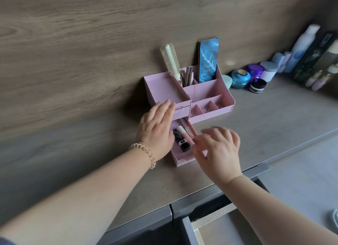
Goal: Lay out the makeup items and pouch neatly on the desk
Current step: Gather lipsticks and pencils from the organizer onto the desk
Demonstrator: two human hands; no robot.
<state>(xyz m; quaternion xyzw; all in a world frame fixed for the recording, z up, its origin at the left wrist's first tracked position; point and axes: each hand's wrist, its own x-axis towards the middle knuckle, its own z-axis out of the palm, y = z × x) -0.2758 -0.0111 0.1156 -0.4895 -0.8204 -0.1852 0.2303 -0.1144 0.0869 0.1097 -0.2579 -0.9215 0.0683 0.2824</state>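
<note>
A pink plastic organizer stands against the wooden wall. Its lower drawer is pulled out over the desk. Inside lie a pale pink tube, a black lipstick, a dark hair tie and a patterned pink stick. My left hand rests flat on the organizer's left front, fingers spread, above the drawer. My right hand hovers open over the drawer's right side, blurred. A round hairbrush, brown pencils and a blue feather-print palette stand in the back compartments. No pouch is visible.
Jars, among them a teal one, a purple one and a small black one, and bottles line the wall at right. A desk drawer hangs open below the desk's front edge.
</note>
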